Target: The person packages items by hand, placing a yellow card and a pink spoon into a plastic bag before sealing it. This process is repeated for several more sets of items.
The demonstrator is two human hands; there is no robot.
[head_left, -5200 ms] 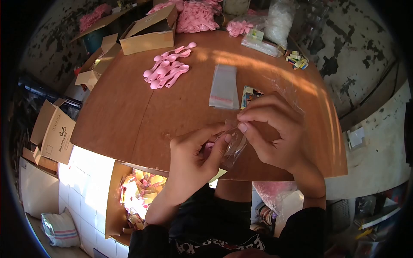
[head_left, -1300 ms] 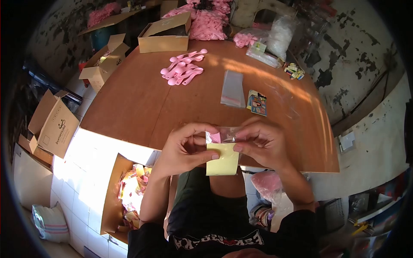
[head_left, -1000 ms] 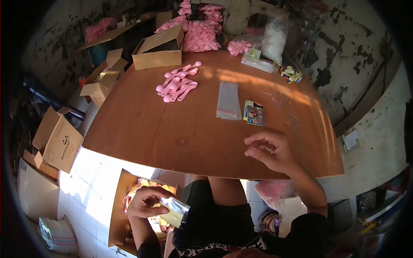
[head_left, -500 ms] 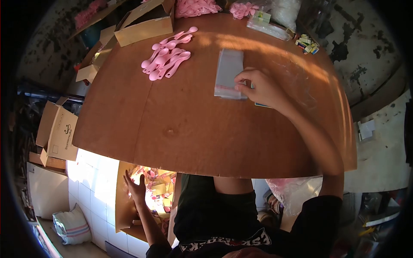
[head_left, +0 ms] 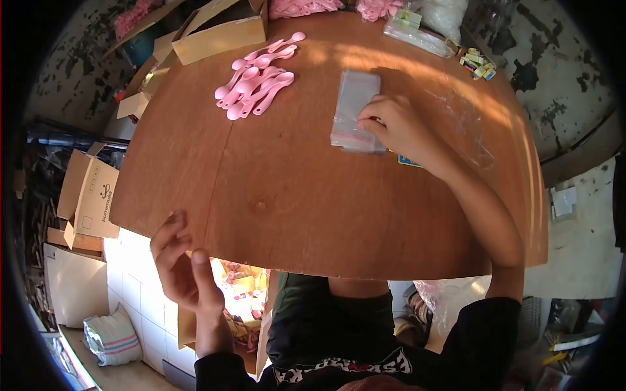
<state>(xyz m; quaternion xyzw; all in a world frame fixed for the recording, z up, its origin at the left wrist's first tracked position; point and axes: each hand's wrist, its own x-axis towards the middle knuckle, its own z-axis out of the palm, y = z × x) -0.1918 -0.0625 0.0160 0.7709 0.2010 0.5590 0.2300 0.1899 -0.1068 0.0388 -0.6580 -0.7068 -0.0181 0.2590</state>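
Note:
A small stack of clear plastic bags lies on the brown tabletop, with a reddish strip near its lower end. My right hand is over the right side of the stack, thumb and forefinger pinched on the film of a bag. Part of a blue card shows beneath my right wrist. My left hand is raised at the table's front left edge, fingers spread, holding nothing. Left of the bags lies a loose pile of pink plastic spoons.
A wooden table spans the view. An open cardboard box stands at its back left. Small yellow-and-green packets sit back right. Below the front edge, a carton holds many small packed pieces. Another box stands left.
My left hand has risen from above the carton below to the table's front left edge. My right hand stays at the bags, pinching. The view has shifted slightly.

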